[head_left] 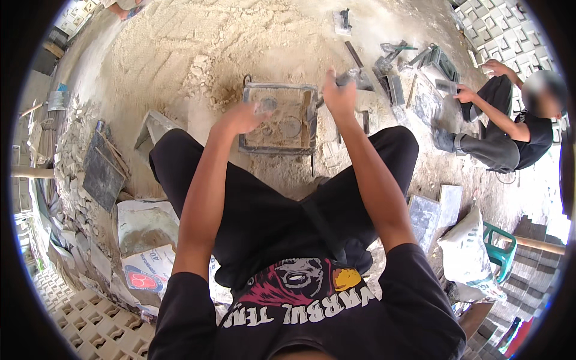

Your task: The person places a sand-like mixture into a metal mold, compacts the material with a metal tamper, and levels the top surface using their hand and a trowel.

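A square mould frame (pixel 245 141) with dark metal edges lies on the sandy ground between my knees. Sandy material fills it, marked by round shapes. Over its left side is my left hand (pixel 241 118), smeared by motion. At its fingertips shows a round grey piece (pixel 267 107); whether the fingers grip it I cannot tell. My right hand (pixel 339 101), right of the frame, is closed around a dark, blunt-ended tool (pixel 344 78), blurred and partly hidden by the fingers. A rod-like handle (pixel 312 165) sticks out from the frame's near edge.
Loose sand (pixel 198 36) spreads beyond the frame. Metal moulds and tools (pixel 393 87) lie to the right, near a seated co-worker (pixel 510 129) holding a flat grey piece. Dark boards (pixel 105 171) lean at left. A white sack (pixel 468 252) and green plastic chair (pixel 501 249) stand at lower right.
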{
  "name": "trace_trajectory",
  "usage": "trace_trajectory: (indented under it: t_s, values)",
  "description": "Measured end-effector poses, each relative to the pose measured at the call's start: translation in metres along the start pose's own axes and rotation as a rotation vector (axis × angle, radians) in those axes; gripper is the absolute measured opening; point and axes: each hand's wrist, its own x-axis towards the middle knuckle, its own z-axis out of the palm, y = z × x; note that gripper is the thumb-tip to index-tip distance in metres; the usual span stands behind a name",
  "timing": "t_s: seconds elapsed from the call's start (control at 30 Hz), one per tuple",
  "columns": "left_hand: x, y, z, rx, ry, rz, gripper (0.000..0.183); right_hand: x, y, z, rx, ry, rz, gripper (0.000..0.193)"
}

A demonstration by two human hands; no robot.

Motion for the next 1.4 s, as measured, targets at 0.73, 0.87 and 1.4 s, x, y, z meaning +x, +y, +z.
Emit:
trace_trajectory:
  t_s: [0.73, 0.87, 1.4]
  values:
    - [-0.003, 0.042, -0.024, -0.235, 0.181, 0.271, 0.047, -0.050, -0.021, -0.014, 0.170, -0.088, -0.047, 0.045]
    - [0.007, 0.047, -0.044, -0.233, 0.217, 0.431, 0.047, -0.050, -0.028, -0.019, 0.087, -0.037, -0.084, 0.044]
    - [0.006, 0.035, -0.053, -0.199, 0.092, 0.197, 0.056, -0.008, -0.064, -0.003, 0.078, -0.141, 0.085, 0.050]
